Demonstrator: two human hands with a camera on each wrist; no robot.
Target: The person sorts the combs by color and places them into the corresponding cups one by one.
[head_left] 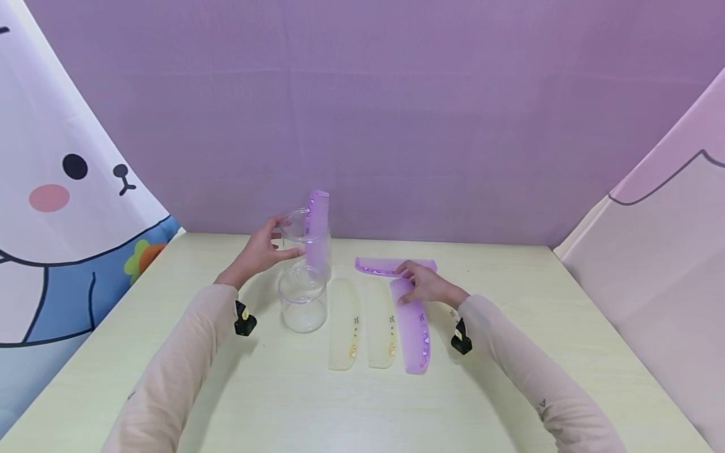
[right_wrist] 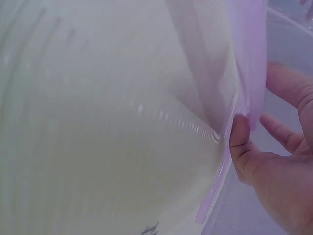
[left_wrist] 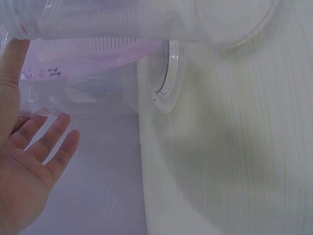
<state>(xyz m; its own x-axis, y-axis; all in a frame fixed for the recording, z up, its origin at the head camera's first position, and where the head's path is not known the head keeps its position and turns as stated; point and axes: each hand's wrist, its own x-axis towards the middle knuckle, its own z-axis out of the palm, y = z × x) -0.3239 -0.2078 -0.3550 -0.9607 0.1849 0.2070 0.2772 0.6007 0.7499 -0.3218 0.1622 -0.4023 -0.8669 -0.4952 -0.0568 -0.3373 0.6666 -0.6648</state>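
Note:
Two clear plastic cups stand upright, one behind the other. A purple comb (head_left: 318, 217) stands in the rear cup (head_left: 290, 251) with its top above the rim. My left hand (head_left: 262, 253) holds that rear cup near its upper part, thumb on the near side. In the left wrist view the other fingers (left_wrist: 61, 142) spread on the far side. The front cup (head_left: 303, 308) has nothing in it. My right hand (head_left: 427, 284) pinches the top end of another purple comb (head_left: 416, 333) between thumb and fingers. Right of the cups lie two pale yellow combs (head_left: 343, 327), side by side.
Behind the right hand a further purple comb (head_left: 376, 266) lies crosswise on the light wood table (head_left: 294, 402). A purple cloth (head_left: 396, 126) hangs along the table's back edge. Printed cloths hang at the left and right sides.

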